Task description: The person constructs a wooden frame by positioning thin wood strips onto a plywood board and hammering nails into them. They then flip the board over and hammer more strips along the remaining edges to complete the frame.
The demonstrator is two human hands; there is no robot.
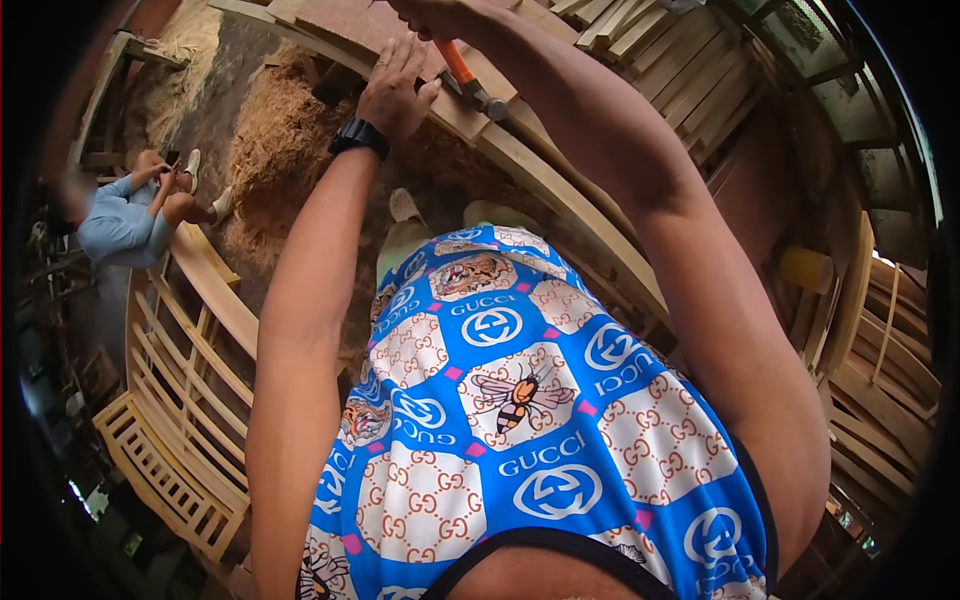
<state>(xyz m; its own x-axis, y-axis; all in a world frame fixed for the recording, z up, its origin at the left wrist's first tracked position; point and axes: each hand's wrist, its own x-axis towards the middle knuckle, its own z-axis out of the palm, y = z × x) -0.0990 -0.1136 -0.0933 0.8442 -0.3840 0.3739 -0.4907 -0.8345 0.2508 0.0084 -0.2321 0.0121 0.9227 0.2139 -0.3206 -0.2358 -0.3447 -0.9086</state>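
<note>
Both hands are showing at the top centre of the frame from where I am watching: the right hand point(425, 18), partly cut off by the upper edge, is closing its fingers round the orange handle of a hammer point(463, 72), while the left hand point(398, 98) is lying palm down with fingers extended, and I cannot tell whether it is pinning anything small beneath. The hammer is slanting down rightward, its head showing at the near edge of the wooden workpiece point(450, 116); contact I cannot judge. A black watch point(360, 138) is circling the left wrist. Just below, I am seeing a blue patterned top point(490, 340) filling the centre. Sawdust point(275, 125) is heaping up at upper left, where a seated person point(125, 220) is holding a phone point(172, 158). Slatted furniture point(192, 345) is standing at lower left, and planks point(690, 75) are lying stacked at upper right.
</note>
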